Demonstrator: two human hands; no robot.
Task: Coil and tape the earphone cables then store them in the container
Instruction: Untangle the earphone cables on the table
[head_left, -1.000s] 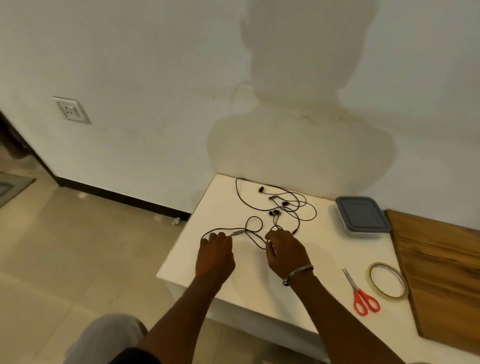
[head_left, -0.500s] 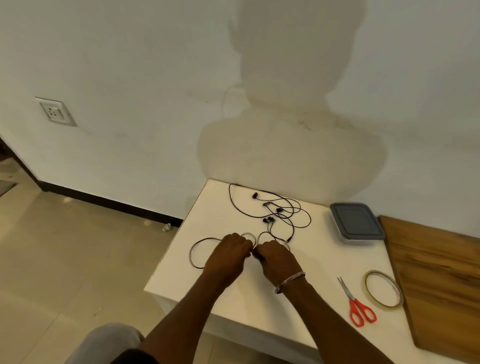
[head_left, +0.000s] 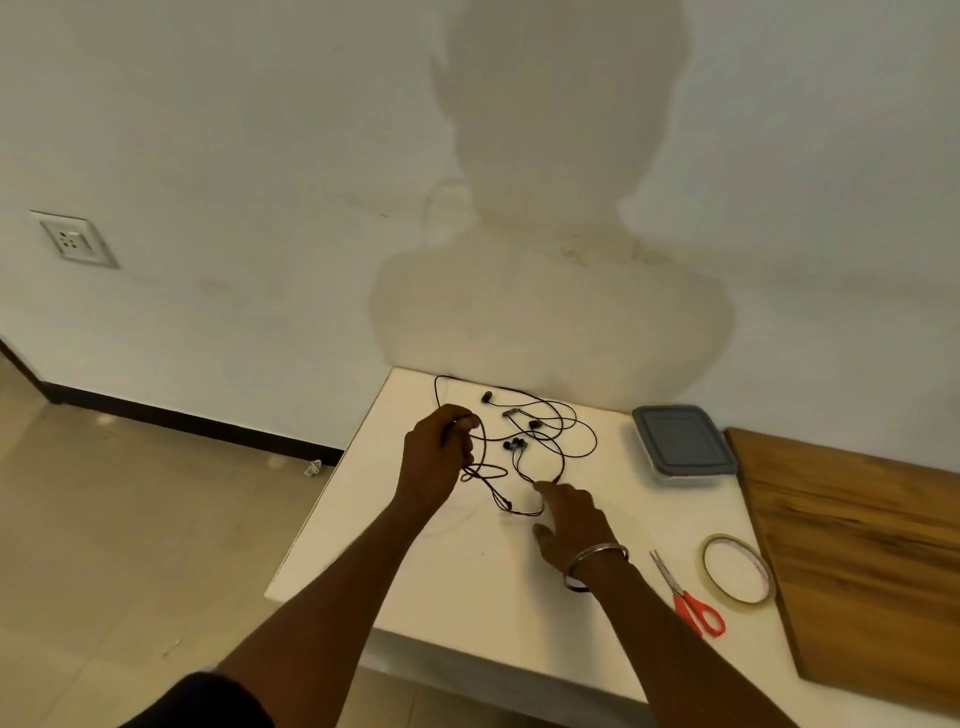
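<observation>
Thin black earphone cables (head_left: 515, 444) lie tangled in loose loops on the white table (head_left: 467, 571), earbuds mid-tangle. Left hand (head_left: 439, 457) grips one strand, raised. Right hand (head_left: 571, 519) is spread, fingertips touching the cable on the tabletop. Grey-lidded plastic container (head_left: 680, 441) sits nearby to the right.

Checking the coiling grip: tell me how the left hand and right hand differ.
The left hand curls round the earphone cable, lifted; the right hand reaches low, index finger straight, toward it. The right hand's wrist bears a bangle; the left hand's is bare. Both hover over the table.
</observation>
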